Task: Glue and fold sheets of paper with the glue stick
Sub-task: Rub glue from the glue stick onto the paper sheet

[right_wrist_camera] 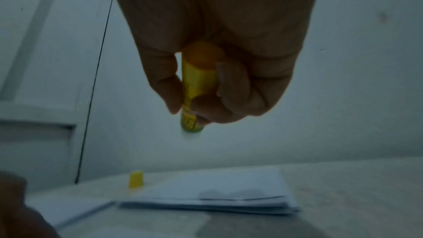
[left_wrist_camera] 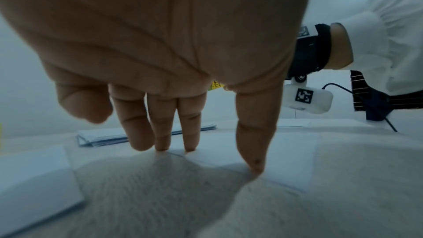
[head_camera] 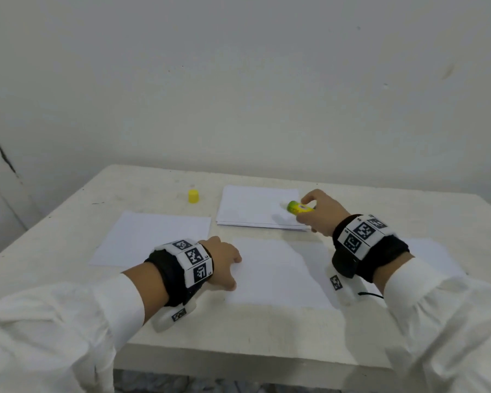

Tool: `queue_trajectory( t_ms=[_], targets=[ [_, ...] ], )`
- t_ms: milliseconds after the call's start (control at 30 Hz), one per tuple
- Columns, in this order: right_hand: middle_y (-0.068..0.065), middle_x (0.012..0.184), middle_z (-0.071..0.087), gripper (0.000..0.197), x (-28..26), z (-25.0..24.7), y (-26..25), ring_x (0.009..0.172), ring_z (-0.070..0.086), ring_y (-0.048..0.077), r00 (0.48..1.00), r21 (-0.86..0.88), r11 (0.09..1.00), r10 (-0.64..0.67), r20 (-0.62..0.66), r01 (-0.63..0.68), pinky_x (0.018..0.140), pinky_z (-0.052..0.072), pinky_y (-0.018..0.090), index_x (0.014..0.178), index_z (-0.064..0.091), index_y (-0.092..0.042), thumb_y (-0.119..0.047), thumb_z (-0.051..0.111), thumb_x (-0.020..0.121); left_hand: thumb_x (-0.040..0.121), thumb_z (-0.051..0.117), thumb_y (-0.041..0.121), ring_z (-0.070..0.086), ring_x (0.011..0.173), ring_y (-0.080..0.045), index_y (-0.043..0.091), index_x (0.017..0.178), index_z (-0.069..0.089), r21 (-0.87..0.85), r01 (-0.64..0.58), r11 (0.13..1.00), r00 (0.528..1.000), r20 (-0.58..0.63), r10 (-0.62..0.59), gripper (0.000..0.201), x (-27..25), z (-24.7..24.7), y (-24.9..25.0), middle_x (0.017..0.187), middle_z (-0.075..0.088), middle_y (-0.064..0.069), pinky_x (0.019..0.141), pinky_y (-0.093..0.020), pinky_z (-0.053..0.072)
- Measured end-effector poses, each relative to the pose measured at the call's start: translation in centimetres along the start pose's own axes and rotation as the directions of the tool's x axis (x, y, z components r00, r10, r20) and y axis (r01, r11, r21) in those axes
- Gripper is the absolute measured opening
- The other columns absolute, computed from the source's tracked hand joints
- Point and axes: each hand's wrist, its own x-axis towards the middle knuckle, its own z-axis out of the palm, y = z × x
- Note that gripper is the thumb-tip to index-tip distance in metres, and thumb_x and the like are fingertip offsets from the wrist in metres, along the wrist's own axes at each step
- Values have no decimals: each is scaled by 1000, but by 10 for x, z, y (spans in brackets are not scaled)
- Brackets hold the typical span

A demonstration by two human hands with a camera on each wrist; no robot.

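Our right hand [head_camera: 321, 211] pinches the uncapped glue stick [head_camera: 298, 207] above the paper stack [head_camera: 253, 208]; it looks light, stiff and slick, best held mid-barrel. Our left hand [head_camera: 224, 260], fingers spread, pins a thin, floppy sheet [head_camera: 275, 275] on the matte white worktop [head_camera: 68, 222]. Cap [head_camera: 193, 196] stands apart, near bare walls.

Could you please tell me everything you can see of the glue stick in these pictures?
The glue stick is a small plastic-looking tube, yellow with dark print on its label, an orange-looking end near the palm and a green end pointing away. Its yellow cap is off, standing apart on the table. The right hand grips the tube, fingers and thumb curled round it, above the paper stack; it looks clear of the stack, but that is uncertain. Nothing else touches it.
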Motion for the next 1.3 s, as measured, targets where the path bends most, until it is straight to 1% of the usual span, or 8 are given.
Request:
queue_trajectory(
  t_ms=[100,167,233,333,633,800,967,1300],
  targets=[
    [7,73,56,23,-11,17,-26,56,47,19,993,145,989,-30,110,14,44,29,20,93,67,-4,-18,74,76,84,59,51,32,132,-24,31,147,28,100,-72,992,997,29,69,73,0,1,-3,148,31,1,104,-38,37],
    [7,64,51,25,-11,34,-38,55,42,21,990,119,993,-34,139,17,44,27,21,72,63,-5,-26,77,71,87,55,52,27,135,-26,28,149,26,172,-121,978,993,30,117,72,0,2,-3,153,24,3,104,-40,35],
    [5,63,49,31,-6,52,-47,53,43,19,997,43,999,-25,78,21,46,31,21,67,54,-11,-31,78,70,88,54,51,27,134,-27,26,148,27,194,-142,971,990,22,140,70,-1,3,-4,154,23,3,103,-40,34],
    [5,69,50,42,3,73,-54,61,48,19,999,-64,997,-35,1,35,54,36,24,64,45,-13,-40,75,72,89,53,51,28,135,-26,26,149,27,194,-147,970,989,11,148,69,-2,5,-5,155,23,2,103,-40,34],
    [0,64,46,45,8,101,-61,58,45,14,998,-278,958,-61,33,67,48,33,22,63,41,-13,-45,68,80,89,53,52,27,139,-25,27,151,20,159,-129,979,992,8,129,74,0,9,-8,155,22,1,108,-43,31],
    [-1,63,42,46,9,77,-41,54,40,11,1000,-353,936,-11,-29,0,46,28,23,63,38,-14,-45,67,81,85,58,56,32,133,-26,27,149,25,164,-138,977,990,-16,142,78,5,8,-11,149,29,1,104,-42,33],
    [0,65,45,41,2,38,-4,63,48,18,988,-402,907,81,-130,-127,46,30,25,67,44,-13,-45,66,81,81,59,61,27,134,-25,25,149,25,207,-154,966,987,-12,160,84,12,5,-15,151,25,3,107,-42,29],
    [1,63,43,41,-7,1,25,54,41,14,958,-408,874,188,-218,-264,45,27,25,63,40,-13,-39,66,82,74,59,70,16,140,-24,24,150,18,228,-153,962,988,26,151,97,23,-1,-18,156,17,10,112,-47,18]
  ],
)
